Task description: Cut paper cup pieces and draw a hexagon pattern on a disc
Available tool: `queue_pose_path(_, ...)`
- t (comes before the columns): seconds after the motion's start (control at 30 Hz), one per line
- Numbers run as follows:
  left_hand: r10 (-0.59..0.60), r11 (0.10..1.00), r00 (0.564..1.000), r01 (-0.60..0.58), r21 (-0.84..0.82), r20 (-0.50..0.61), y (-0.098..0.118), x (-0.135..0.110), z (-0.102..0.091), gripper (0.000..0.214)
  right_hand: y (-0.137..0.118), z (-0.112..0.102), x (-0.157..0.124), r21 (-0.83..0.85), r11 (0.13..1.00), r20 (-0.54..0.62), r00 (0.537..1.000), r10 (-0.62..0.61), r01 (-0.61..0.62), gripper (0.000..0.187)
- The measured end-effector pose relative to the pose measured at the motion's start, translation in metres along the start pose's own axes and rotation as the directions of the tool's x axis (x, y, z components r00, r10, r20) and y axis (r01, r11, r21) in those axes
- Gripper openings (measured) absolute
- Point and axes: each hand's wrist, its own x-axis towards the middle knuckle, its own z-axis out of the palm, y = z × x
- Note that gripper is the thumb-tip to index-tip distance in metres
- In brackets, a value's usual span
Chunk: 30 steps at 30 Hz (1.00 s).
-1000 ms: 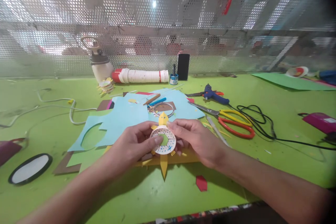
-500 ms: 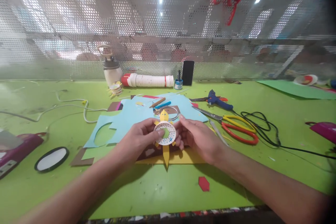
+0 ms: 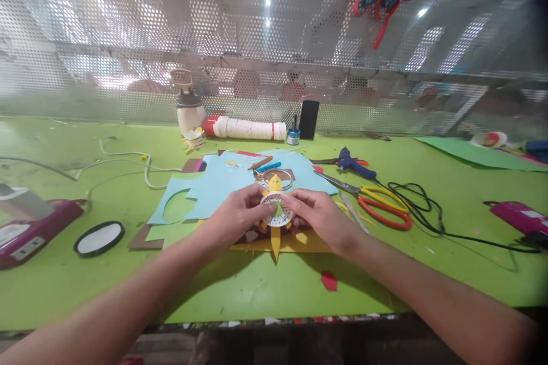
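Note:
Between my hands is a small paper-cup turtle [image 3: 280, 220], with a white spotted round shell, a green centre, and a yellow paper head and pointed tail. My left hand [image 3: 244, 212] is closed on its left side, the thumb lying over the shell. My right hand [image 3: 322, 218] grips the right side, thumb and fingertips pressed at the shell's rim. The turtle's legs are partly hidden by my fingers. Beneath it lie light blue paper sheets [image 3: 222, 182] and yellow paper [image 3: 308, 244]. A red paper hexagon [image 3: 329, 280] lies nearer the table's front edge.
Orange-and-yellow scissors [image 3: 385, 205] and a blue glue gun [image 3: 353, 164] lie to the right. Behind stand a spray bottle [image 3: 190, 114], a white tube [image 3: 248, 128] and a black phone-like slab [image 3: 309, 120]. Purple power strips [image 3: 38, 234] sit at both sides.
My right hand has moved in, its thumb now on the shell's rim where before it was raised beside it. The camera view has shifted slightly.

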Motion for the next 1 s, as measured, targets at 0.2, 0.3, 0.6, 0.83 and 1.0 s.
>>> queue_pose_path(0.2,0.014,1.000,1.000,-0.014,-0.006,-0.015,-0.001,0.001,0.000,0.032,-0.003,-0.005,0.001,0.048,0.999,-0.034,0.999,0.011,-0.009,0.036)
queue_pose_path(0.3,0.010,1.000,1.000,-0.010,0.000,-0.007,-0.002,0.002,0.000,0.033,-0.003,-0.004,0.002,0.045,0.999,-0.037,0.999,0.033,-0.031,0.037)
queue_pose_path(0.6,-0.011,1.000,0.997,0.010,0.013,0.077,-0.007,0.004,-0.001,0.030,0.004,0.000,0.001,0.026,1.000,-0.015,1.000,0.017,-0.017,0.039)
queue_pose_path(0.83,-0.034,0.999,0.999,0.034,0.002,0.014,-0.010,0.006,-0.002,0.033,0.000,-0.006,0.002,-0.069,0.998,0.042,0.999,-0.009,0.012,0.034)
queue_pose_path(1.0,-0.032,0.996,0.994,0.040,-0.079,0.106,-0.007,0.006,-0.010,0.026,-0.002,-0.007,0.003,-0.091,0.996,0.047,0.999,0.011,-0.007,0.034)
